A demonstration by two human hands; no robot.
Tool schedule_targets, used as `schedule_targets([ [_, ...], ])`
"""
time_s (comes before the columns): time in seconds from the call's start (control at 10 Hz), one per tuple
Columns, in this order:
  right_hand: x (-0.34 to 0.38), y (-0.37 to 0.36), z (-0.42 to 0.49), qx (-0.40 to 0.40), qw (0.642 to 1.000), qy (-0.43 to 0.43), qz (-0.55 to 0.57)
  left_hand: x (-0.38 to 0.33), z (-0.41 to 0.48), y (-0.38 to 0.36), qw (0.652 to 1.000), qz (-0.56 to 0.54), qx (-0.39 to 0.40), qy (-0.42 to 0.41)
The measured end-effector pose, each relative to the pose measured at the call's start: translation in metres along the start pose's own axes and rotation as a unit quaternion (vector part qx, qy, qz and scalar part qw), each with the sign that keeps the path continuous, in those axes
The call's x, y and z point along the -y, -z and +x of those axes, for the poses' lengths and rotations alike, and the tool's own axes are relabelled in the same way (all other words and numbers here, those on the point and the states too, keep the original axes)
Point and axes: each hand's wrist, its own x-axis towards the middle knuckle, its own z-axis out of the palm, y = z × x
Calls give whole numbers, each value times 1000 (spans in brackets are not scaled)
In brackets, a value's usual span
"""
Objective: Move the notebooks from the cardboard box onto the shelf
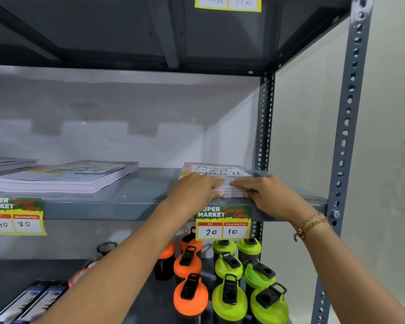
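A small stack of notebooks (220,170) with a cursive-lettered cover lies on the grey metal shelf (136,206) at its right end. My left hand (197,189) rests flat on the stack's near left corner, thumb against its front edge. My right hand (264,195) lies flat on its near right part, fingers pointing left. Both hands press on the stack together. A second stack of the same notebooks (66,176) sits to the left on the same shelf. A third stack (9,163) shows at the far left edge. The cardboard box is out of view.
Price tags (223,223) (14,216) hang on the shelf's front edge. Below stand several orange (189,293) and green (229,298) shaker bottles, with dark boxed items (33,302) at lower left. A perforated upright post (346,141) bounds the right side; another shelf (150,31) is overhead.
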Motion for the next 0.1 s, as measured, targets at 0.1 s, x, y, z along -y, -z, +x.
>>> schedule_targets([
  [0.1,12,-2,-21,-95,995,42,-10,-3,-2,3,1000,18,-13,-9],
])
